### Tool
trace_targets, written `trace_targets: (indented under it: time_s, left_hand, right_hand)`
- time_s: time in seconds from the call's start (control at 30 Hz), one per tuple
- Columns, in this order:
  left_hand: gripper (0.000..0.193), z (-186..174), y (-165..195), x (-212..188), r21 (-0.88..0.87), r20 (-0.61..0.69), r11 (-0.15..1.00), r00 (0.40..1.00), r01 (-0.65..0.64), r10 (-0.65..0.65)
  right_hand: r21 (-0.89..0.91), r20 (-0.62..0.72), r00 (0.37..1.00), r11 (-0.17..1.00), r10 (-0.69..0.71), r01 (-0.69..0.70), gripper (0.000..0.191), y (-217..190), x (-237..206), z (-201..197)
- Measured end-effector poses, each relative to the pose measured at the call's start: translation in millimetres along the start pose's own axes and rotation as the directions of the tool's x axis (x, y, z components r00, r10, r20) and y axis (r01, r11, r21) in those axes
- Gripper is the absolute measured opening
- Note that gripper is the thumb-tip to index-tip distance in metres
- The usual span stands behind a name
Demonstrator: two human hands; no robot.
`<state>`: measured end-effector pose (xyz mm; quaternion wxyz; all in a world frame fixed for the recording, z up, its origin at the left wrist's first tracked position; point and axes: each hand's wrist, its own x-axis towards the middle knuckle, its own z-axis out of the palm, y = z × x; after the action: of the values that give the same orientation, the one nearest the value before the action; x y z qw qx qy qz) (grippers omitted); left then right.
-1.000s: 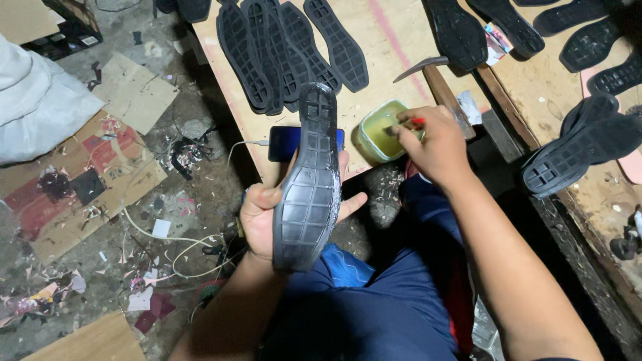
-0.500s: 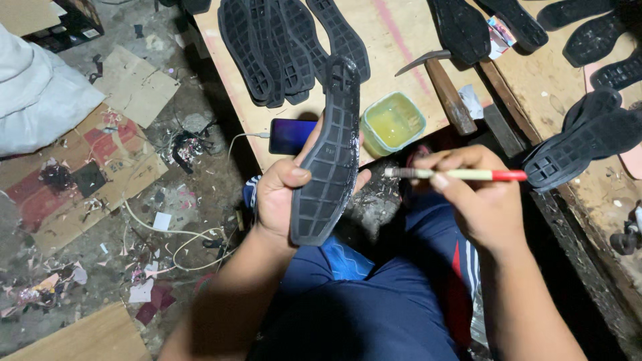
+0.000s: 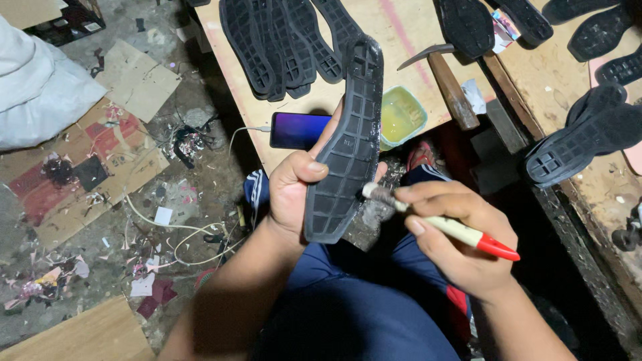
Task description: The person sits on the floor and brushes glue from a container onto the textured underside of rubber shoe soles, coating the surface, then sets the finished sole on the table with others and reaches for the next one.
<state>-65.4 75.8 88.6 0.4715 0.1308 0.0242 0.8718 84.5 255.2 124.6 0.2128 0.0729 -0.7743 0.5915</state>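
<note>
Currently a black shoe sole (image 3: 344, 147) is gripped upright by the left hand (image 3: 294, 190), while a glue brush (image 3: 438, 224) (bristles touching the sole's edge) is pinched by the right hand (image 3: 461, 244); glue could be smeared onto the fingers (image 3: 309, 168) just beside the bristles.

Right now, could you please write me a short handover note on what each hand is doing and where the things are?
Left hand: grips a black shoe sole by its edge, gridded inner side facing the brush.
Right hand: holds a brush with a cream and red handle, bristle tip touching the sole's lower edge.
On the bench: green tub of yellowish glue, phone, hammer, a stack of soles behind.
Done: brush at the sole; how much is coated cannot be told.
Left: the stacked soles look untouched.
</note>
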Motion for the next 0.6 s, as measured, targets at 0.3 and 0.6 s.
trace_targets:
  time_s: [0.3,0.6]
  left_hand:
    - [0.100,-5,1,7,0.031,-0.036,0.999,0.999,-0.030,0.031]
    - [0.100,5,-11,18,-0.033,-0.088,0.994,0.991,-0.100,0.096]
  right_hand:
    - [-0.157,0.170,0.985,0.987,-0.012,0.039,0.016,-22,-9,15]
    - [-0.227,0.088,0.989,0.964,-0.119,0.136,0.024,-13,-21,19]
